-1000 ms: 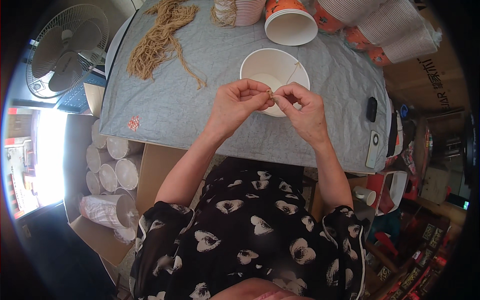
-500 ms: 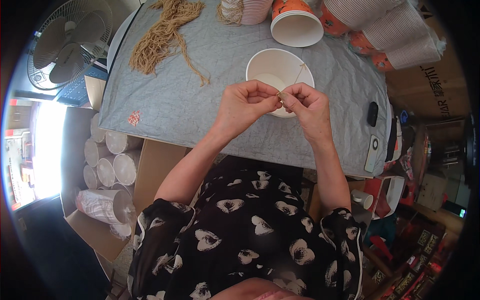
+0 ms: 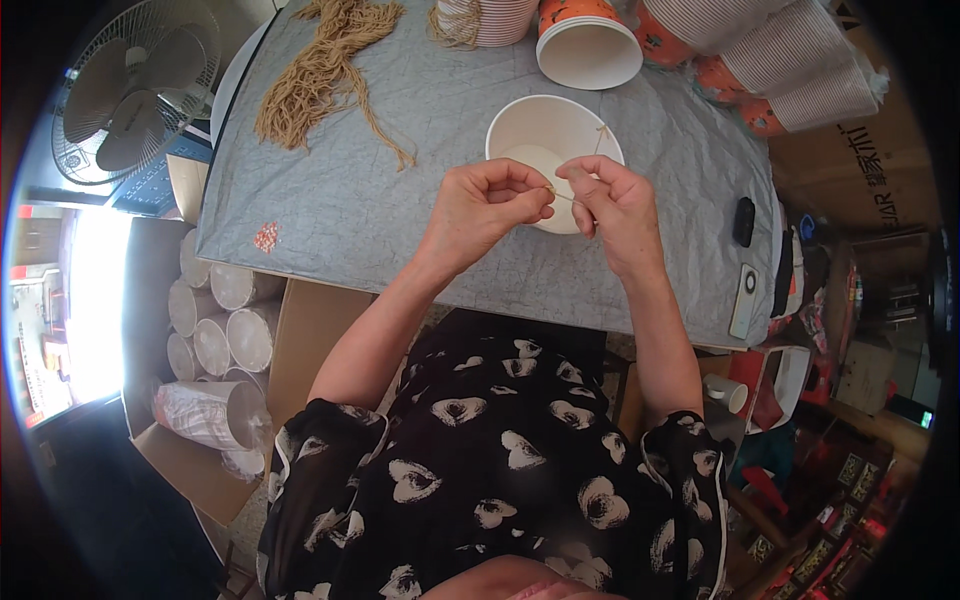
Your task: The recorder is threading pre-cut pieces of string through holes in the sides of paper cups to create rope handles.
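Note:
A white paper bucket (image 3: 520,125) stands on the table, its open mouth facing me. A thin tan string (image 3: 600,143) is fixed at the bucket's far right rim and runs down toward my hands. Over the bucket's near side, my left hand (image 3: 490,205) pinches the string between thumb and fingertips. My right hand (image 3: 615,205) is close beside it with fingers curled on the string; a short stretch of string spans the small gap between the hands. The exact end of the string is hidden by my fingers.
A bundle of tan strings (image 3: 335,70) lies at the far left. Orange-patterned buckets (image 3: 590,50) and wrapped bucket stacks (image 3: 790,70) line the back right. A black object (image 3: 744,222) and a white remote (image 3: 744,300) lie by the right edge. A carton (image 3: 320,335) of white tubs sits lower left.
My hands were touching at the fingertips and have drawn slightly apart. The right fingers have shifted, and string now shows between the hands.

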`<state>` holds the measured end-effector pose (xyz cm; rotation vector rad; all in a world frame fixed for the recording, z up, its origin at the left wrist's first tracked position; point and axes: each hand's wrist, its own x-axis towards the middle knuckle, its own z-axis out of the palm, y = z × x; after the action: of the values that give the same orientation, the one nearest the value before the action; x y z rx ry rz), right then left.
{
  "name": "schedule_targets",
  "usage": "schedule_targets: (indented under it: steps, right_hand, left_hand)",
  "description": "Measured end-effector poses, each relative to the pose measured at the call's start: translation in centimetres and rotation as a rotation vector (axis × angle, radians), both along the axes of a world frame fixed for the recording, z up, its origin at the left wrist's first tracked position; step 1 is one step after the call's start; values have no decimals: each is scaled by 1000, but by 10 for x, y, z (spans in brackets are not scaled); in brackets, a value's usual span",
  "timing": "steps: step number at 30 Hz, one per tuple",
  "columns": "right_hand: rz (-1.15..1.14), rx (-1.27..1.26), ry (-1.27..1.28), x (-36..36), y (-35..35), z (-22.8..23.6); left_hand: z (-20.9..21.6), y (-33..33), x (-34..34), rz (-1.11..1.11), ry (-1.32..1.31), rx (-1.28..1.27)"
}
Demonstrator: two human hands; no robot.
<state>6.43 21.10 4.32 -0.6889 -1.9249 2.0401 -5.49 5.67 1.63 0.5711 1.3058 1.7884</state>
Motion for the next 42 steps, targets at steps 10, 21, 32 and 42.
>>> schedule_targets:
  steps: [10, 21, 32, 42]
  right_hand:
    - [158, 24, -76, 3, 8, 2]
    - [433, 157, -121, 4, 20, 9]
    - [289, -35, -22, 7, 16, -4]
    - [219, -16, -1, 8, 10, -4]
  left_hand:
    - [1, -1, -1, -63, 77, -36]
    - [7, -5, -1, -125, 183, -90]
    - [4, -5, -2, -143, -10, 4]
    - [4, -2, 3, -84, 11, 2]
